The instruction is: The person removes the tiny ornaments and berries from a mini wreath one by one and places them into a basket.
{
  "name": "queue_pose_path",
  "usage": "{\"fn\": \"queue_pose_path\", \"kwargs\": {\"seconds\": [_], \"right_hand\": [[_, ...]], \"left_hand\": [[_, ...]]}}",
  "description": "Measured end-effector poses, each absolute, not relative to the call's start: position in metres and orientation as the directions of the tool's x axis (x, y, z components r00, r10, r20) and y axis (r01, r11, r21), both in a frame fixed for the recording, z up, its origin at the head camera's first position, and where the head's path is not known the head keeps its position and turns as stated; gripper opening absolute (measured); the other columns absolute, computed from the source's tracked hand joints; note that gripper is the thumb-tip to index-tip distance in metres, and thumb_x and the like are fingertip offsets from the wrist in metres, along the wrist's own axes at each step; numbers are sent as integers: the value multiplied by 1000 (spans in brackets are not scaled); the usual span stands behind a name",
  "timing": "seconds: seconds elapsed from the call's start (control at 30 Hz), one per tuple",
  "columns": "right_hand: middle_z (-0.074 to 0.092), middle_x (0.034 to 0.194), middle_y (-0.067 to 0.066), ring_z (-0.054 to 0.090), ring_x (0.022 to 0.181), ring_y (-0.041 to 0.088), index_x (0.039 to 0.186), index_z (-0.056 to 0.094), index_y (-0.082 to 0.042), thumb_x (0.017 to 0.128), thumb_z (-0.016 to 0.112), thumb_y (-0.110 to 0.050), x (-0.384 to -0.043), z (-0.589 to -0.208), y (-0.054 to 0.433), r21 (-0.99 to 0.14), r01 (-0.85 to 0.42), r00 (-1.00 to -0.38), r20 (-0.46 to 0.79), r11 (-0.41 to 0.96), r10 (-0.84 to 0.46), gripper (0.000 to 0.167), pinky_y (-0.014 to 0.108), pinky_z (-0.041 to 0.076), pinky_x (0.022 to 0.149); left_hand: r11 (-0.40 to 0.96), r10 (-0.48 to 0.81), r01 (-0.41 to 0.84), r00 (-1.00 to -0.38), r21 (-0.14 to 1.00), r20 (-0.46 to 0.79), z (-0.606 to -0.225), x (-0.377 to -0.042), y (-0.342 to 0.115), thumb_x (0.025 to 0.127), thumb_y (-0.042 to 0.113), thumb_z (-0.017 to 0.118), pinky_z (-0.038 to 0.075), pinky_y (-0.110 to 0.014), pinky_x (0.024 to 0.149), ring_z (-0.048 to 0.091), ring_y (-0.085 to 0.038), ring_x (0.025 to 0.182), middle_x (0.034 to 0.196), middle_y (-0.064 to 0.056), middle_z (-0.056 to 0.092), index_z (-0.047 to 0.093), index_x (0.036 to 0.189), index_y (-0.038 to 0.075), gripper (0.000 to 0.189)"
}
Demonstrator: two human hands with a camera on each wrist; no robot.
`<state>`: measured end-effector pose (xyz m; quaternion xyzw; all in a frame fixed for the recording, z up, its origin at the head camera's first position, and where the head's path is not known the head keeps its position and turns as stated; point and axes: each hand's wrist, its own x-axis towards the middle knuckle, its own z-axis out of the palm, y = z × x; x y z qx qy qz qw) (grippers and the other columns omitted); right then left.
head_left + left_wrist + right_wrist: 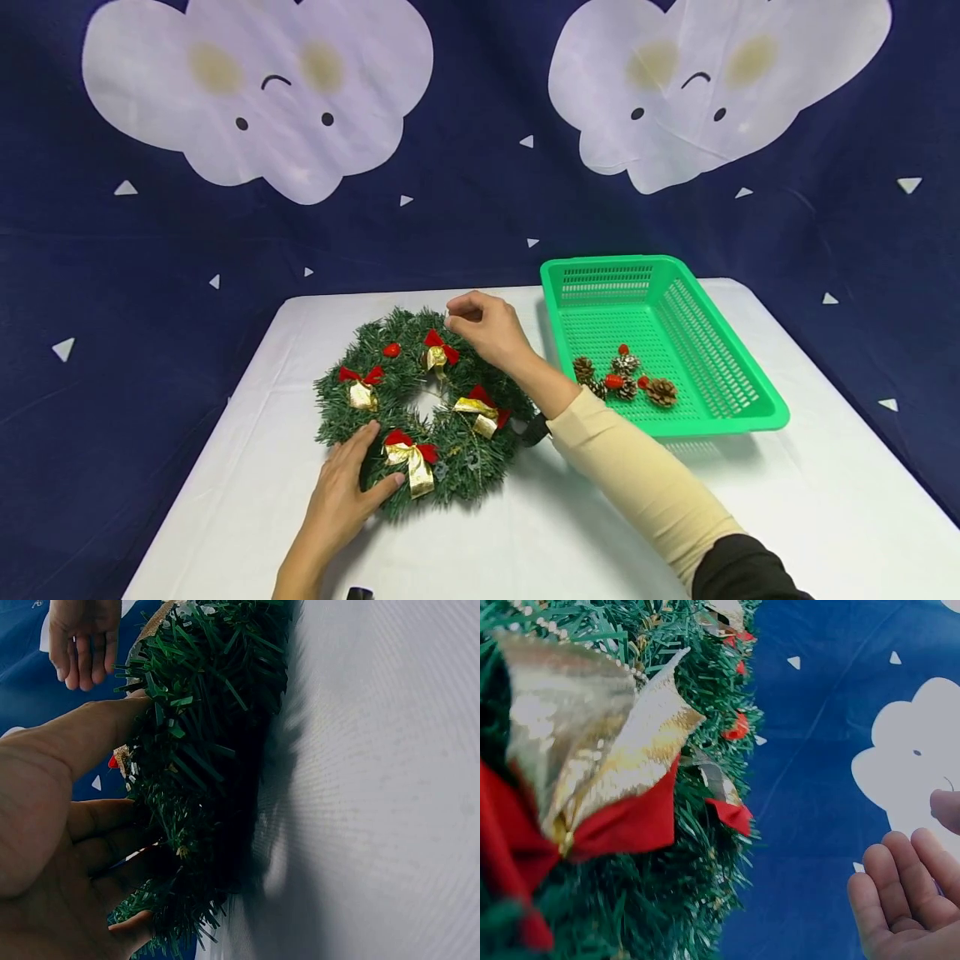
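A round green wreath (468,479) lies on the white table, trimmed with several red and gold bows (408,458) around its ring. A small red ornament (392,350) sits on its back left part. My left hand (341,492) rests against the front left of the wreath, thumb and fingers spread; the left wrist view has its fingers (109,847) extended against the bristles. Over the wreath's back right edge is my right hand (491,333), fingers loosely bent. In the right wrist view that hand (915,900) holds nothing, thumb apart from the fingers.
A green plastic basket (761,404) stands right of the wreath, behind my right forearm. In its near left part lie several pine cones (662,392) and red pieces (614,382). A dark blue cloth with white clouds (262,92) hangs behind the table (247,500).
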<state>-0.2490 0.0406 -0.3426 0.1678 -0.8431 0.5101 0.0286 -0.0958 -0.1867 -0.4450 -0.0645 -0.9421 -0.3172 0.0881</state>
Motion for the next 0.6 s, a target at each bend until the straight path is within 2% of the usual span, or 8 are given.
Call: {"fn": "queue_pose_path", "kwargs": {"seconds": [0.3,0.6], "right_hand": [[66,111,3,62,103,19,116,63,-13,91,62,-26,-254,-349,18,-854,-283,-942,163,436,-292,28,26,51,84],[68,110,-1,64,101,15,113,64,-20,91,63,-29,-259,-357,3,-838,-259,-944,114,480,-310,24,30,54,81]], "left_hand": [[789,62,179,-975,588,213,-443,-95,-186,80,37,74,18,-61,113,38,-38,135,146,-17,42,39,143,6,79],[792,61,168,-978,588,197,-445,-96,-187,78,35,75,17,-61,114,38,-38,135,146,-17,42,39,143,5,81]]}}
